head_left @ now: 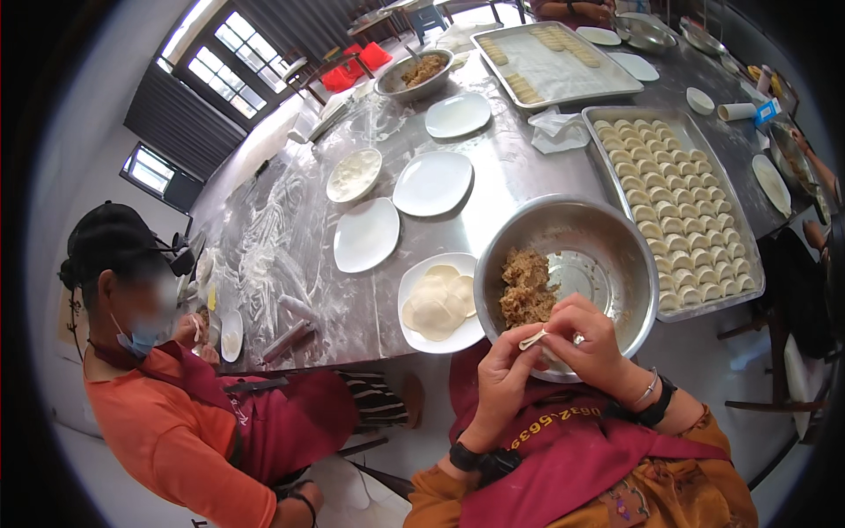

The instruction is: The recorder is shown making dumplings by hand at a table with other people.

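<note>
The left hand [502, 374] and right hand [597, 339] pinch a folded pale dough wrapper [532, 340] between pressed fingertips, over the near side of a round steel bowl [620, 255]. A square white plate [459, 340] of dough rounds [434, 308] crowds its left; right, I see a rectangular metal tray [711, 307] of crescent dumplings [678, 216].

I have a pale dough wrapper [532, 339] pinched up in front of me, folded over on itself, its narrow edge running from eight toward two o'clock. It is held raised, partly hidden, at four o'clock from my view's middle
</note>
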`<state>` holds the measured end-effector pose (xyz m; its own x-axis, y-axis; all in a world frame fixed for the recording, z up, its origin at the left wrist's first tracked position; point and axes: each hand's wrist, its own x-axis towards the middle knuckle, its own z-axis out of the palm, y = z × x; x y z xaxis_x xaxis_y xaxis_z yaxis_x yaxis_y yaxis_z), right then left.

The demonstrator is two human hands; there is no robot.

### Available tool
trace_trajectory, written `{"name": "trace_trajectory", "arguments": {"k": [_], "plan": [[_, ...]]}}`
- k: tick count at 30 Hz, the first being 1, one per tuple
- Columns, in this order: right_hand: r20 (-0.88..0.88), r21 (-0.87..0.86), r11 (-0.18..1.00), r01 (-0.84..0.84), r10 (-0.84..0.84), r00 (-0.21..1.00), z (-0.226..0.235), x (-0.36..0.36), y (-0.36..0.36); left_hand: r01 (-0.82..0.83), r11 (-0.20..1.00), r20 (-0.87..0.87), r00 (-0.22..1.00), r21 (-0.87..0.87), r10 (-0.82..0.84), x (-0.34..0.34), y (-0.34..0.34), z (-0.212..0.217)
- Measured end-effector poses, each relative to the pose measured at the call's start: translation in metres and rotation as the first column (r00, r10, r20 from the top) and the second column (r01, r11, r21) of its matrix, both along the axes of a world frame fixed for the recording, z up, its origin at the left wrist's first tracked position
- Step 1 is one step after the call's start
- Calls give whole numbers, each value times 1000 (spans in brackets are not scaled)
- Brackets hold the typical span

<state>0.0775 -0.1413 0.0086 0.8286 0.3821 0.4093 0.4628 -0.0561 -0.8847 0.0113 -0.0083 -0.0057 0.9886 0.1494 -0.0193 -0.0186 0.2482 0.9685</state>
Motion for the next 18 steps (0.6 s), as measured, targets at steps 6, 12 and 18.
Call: {"name": "trace_trajectory", "arguments": {"k": [6, 12, 18], "plan": [[81, 8, 998, -57, 56, 995, -4, 3, -5, -38, 995, 53, 998, -87, 43, 2, -5, 2], [-8, 6, 999, -49, 49, 999, -3, 0, -2, -84, 994, -12, 996, -76, 84, 4, -4, -2], [35, -2, 1000, -22, 22, 999, -1, 5, -1, -9, 995, 9, 1000, 95, 9, 5, -3, 0]]}}
